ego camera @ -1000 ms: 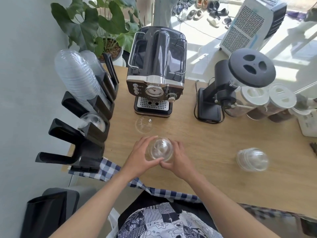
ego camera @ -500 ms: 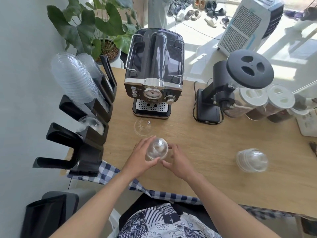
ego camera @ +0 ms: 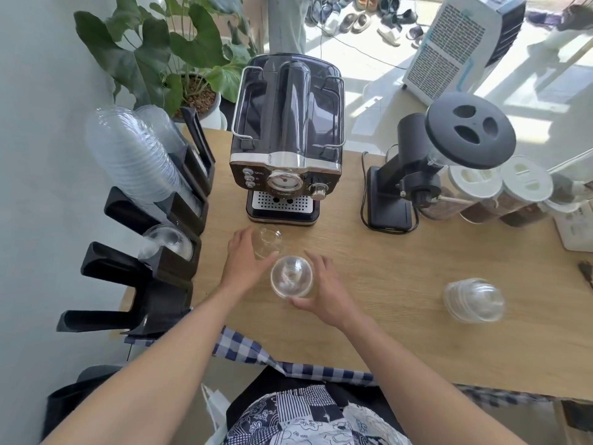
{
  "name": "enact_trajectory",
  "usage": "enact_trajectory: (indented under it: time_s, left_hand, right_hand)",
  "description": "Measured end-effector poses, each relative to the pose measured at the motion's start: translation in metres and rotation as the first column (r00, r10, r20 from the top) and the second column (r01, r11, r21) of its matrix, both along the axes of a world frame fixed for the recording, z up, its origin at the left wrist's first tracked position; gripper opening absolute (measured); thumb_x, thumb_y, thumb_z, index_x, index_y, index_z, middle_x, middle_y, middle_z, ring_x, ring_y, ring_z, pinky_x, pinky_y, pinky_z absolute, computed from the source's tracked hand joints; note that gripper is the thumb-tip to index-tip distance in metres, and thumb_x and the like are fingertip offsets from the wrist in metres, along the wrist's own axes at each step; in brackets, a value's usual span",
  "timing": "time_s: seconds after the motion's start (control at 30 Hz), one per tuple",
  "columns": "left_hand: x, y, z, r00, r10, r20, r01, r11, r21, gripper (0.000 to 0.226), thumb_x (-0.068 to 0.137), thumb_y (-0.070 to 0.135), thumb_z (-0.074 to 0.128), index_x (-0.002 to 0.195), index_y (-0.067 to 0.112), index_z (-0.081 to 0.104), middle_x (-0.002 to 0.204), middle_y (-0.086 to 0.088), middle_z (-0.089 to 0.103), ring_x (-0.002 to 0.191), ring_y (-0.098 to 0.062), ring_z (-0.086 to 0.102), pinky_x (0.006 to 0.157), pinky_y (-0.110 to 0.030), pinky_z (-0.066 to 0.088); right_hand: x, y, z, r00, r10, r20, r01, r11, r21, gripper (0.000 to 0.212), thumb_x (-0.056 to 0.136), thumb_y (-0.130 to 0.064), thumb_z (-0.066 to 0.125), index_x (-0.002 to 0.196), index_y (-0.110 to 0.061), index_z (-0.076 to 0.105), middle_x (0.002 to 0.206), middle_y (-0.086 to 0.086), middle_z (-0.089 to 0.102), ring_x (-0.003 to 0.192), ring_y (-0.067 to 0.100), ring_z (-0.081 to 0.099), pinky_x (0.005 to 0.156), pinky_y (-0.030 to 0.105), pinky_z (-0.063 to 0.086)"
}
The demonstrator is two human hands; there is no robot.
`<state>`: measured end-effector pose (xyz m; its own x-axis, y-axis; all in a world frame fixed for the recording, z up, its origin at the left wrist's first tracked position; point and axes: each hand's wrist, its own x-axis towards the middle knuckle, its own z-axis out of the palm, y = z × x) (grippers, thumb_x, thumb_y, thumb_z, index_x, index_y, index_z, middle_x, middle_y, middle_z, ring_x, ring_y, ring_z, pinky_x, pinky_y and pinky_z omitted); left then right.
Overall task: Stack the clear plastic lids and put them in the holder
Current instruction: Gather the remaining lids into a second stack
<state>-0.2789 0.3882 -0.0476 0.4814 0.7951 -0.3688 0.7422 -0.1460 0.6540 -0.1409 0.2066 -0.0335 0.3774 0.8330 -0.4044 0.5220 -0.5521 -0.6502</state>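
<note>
The right hand (ego camera: 324, 297) grips a small stack of clear dome lids (ego camera: 291, 276) on the wooden table (ego camera: 385, 268). The left hand (ego camera: 245, 256), open, reaches around a single lid (ego camera: 266, 240) near the espresso machine (ego camera: 286, 136). The black lid holder (ego camera: 154, 252) stands left; another lid stack (ego camera: 473, 300) lies right.

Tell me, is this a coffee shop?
Probably a small coffee counter: a black and chrome espresso machine, a black coffee grinder, and a black holder full of clear plastic dome lids.
</note>
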Motion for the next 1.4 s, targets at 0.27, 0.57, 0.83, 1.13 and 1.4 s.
enact_trajectory:
  time_s: [0.27,0.57,0.83,1.13,1.4]
  left_hand:
    - [0.015,0.007,-0.014,0.998,-0.052,-0.031,0.054,0.996,0.076,0.091,0.086,0.048,0.092,0.160,0.021,0.046,0.160,0.001,0.048,0.150,-0.022,0.043,0.122,-0.042,0.044]
    - [-0.027,-0.020,0.029,0.968,0.020,0.251,-0.009,0.999,-0.047,0.087,0.086,0.060,0.088,0.159,0.036,0.047,0.152,0.019,0.049,0.137,-0.001,0.053,0.116,-0.034,0.047]
    - [-0.038,-0.057,0.028,0.945,-0.218,0.245,0.238,0.970,-0.055,0.091,0.086,0.057,0.088,0.163,0.040,0.042,0.149,0.027,0.043,0.141,0.008,0.047,0.120,-0.035,0.049]
    - [-0.025,-0.067,0.017,0.937,-0.311,0.159,0.318,0.948,-0.019,0.094,0.091,0.051,0.086,0.169,0.034,0.036,0.158,0.023,0.035,0.146,0.001,0.040,0.123,-0.028,0.037]
    - [-0.023,-0.069,0.018,0.930,-0.325,0.174,0.337,0.940,-0.047,0.107,0.089,0.054,0.088,0.173,0.041,0.023,0.164,0.023,0.029,0.151,-0.001,0.037,0.124,-0.035,0.040]
  right_hand:
    - [-0.009,0.004,0.000,0.999,-0.027,0.032,0.027,1.000,0.012,0.106,0.085,-0.049,0.092,0.168,-0.037,0.029,0.160,-0.008,0.039,0.141,0.016,0.050,0.121,0.044,0.050]
    - [-0.013,0.001,0.000,0.995,-0.104,0.006,0.104,0.995,0.011,0.109,0.084,-0.053,0.093,0.168,-0.027,0.029,0.162,-0.005,0.041,0.145,0.014,0.048,0.126,0.041,0.044]
    - [-0.011,-0.005,-0.005,0.993,-0.105,-0.050,0.105,0.994,-0.014,0.115,0.084,-0.049,0.094,0.172,-0.029,0.024,0.163,0.001,0.038,0.149,0.017,0.043,0.129,0.050,0.041]
    - [0.007,-0.026,0.005,0.955,-0.234,-0.182,0.223,0.972,-0.077,0.081,0.104,-0.022,0.070,0.173,-0.024,0.027,0.172,0.008,0.038,0.145,0.022,0.056,0.121,0.048,0.051]
    - [0.008,-0.035,0.020,0.958,-0.167,-0.234,0.166,0.986,-0.024,0.066,0.112,-0.030,0.062,0.170,-0.030,0.032,0.168,0.000,0.044,0.125,0.006,0.064,0.101,0.027,0.056]
